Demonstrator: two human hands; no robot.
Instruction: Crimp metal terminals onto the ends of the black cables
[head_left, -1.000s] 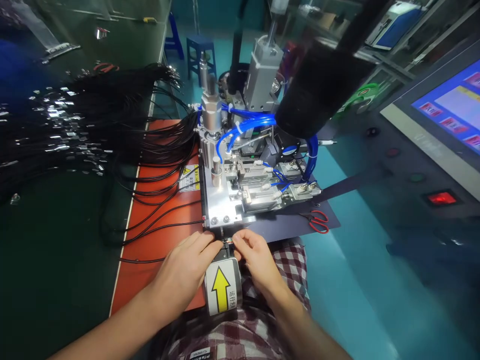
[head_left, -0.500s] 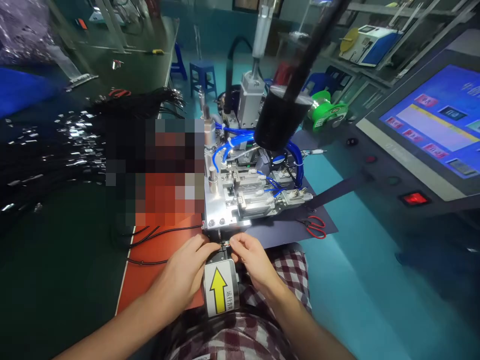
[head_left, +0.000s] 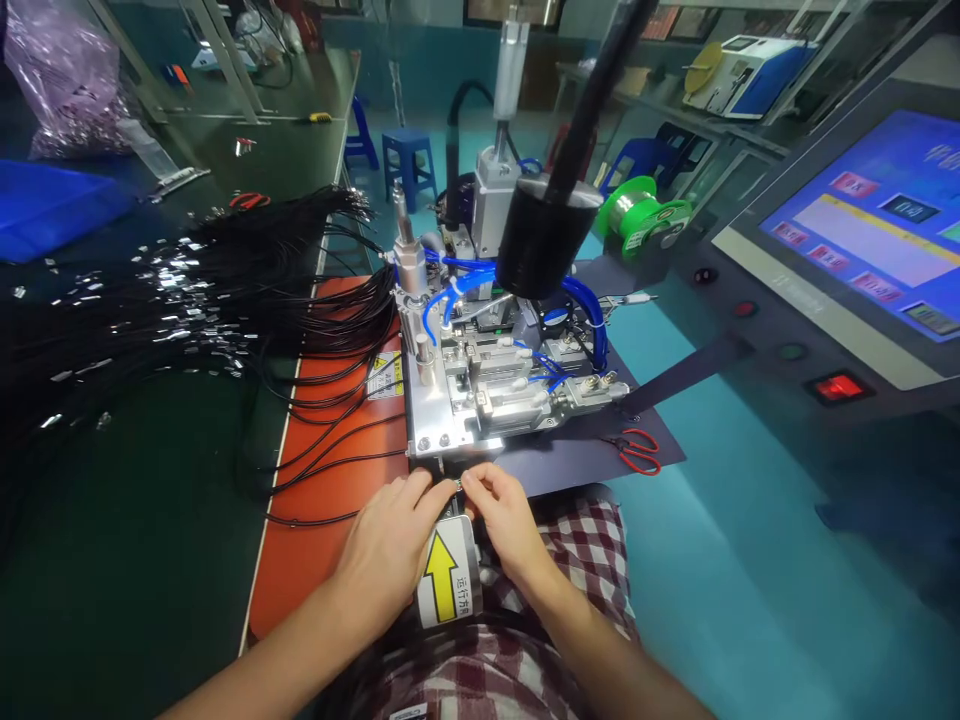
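Observation:
Both my hands meet at the near end of a metal machine (head_left: 442, 410), fingertips almost touching over its dark feed track. With thumb and bent fingers, my left hand (head_left: 394, 525) is closed in a pinch at the left side of a tiny silvery part (head_left: 459, 485). From the other side my right hand (head_left: 504, 515) pinches the same part, its fingers curled. The fingertips cover most of the part, so its exact kind is hidden. Just below them is a white label (head_left: 454, 590) with a yellow arrow.
Bundled black cables (head_left: 270, 250) with silvery ends lie on the dark table at left, some crossing an orange board (head_left: 300, 570). Red-handled scissors (head_left: 637, 452) rest on the dark plate at right. A touch screen panel (head_left: 862, 230) stands right; a black cylindrical lamp (head_left: 547, 240) hangs above the machine.
My left hand has shifted slightly right, its fingers drawn closer to my right fingertips. Both hands stay at the same spot. The view has shifted slightly.

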